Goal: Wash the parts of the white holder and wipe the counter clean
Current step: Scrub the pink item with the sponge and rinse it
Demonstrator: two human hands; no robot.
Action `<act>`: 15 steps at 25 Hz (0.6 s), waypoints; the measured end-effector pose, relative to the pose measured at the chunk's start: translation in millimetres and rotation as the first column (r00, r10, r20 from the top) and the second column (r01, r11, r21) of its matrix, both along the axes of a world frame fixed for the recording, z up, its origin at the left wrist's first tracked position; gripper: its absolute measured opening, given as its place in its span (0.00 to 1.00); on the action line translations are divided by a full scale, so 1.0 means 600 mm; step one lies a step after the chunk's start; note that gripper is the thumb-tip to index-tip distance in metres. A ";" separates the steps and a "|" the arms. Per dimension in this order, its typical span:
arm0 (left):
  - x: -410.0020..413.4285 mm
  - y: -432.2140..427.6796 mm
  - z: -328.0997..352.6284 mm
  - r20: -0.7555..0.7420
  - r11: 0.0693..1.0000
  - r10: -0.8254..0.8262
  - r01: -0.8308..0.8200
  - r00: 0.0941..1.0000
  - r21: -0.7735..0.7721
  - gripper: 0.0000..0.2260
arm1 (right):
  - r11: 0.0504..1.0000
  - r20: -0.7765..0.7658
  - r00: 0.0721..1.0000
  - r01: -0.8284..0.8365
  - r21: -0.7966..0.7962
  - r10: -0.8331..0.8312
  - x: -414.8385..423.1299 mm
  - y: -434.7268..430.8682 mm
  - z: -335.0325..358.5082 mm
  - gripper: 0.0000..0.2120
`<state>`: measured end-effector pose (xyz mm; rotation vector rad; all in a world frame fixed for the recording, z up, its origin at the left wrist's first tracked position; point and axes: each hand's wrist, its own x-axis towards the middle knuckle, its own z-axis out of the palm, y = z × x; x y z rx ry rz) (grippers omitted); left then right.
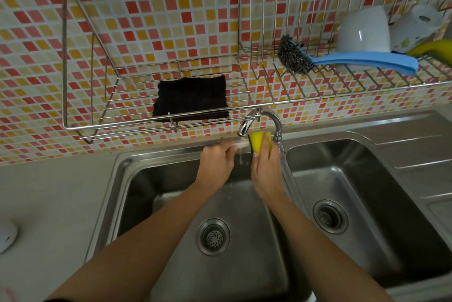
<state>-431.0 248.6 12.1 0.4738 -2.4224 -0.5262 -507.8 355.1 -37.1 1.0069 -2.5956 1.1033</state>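
The right hand (pixel 266 174) grips a yellow sponge (pixel 260 141) upright just under the faucet (pixel 259 118), over the left basin of the sink (pixel 244 265), likely so runoff drains away. The left hand (pixel 216 162) reaches to the stream beside it, fingers curled toward something pale. Whether it pinches a piece or only water, I cannot tell. A white cup-shaped holder part (pixel 362 30) lies tipped on the wire rack (pixel 342 81), apparently draining.

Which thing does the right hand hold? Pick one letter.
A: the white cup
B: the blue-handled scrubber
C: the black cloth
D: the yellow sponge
D: the right hand grips the yellow sponge beside the faucet, while the black cloth and the blue-handled scrubber lie untouched above the sink.
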 end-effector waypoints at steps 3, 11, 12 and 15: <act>0.005 -0.007 -0.004 -0.011 0.998 -0.005 0.006 1.000 0.058 0.05 | 0.993 -0.089 0.990 -0.103 0.063 0.108 0.010 -0.003 -0.005 0.28; 0.006 -0.049 0.002 0.074 0.885 -0.203 0.150 0.976 0.442 0.08 | 0.987 -0.157 0.981 0.126 0.095 -0.110 0.034 -0.012 0.007 0.31; 0.004 -0.050 0.002 0.074 0.858 -0.209 0.146 0.975 0.492 0.08 | 0.984 -0.155 0.978 0.156 0.082 -0.142 0.039 -0.015 0.006 0.32; 0.003 -0.045 0.003 0.067 0.778 -0.192 0.111 0.979 0.618 0.07 | 0.976 -0.152 0.973 0.192 0.105 -0.175 0.053 -0.021 -0.001 0.34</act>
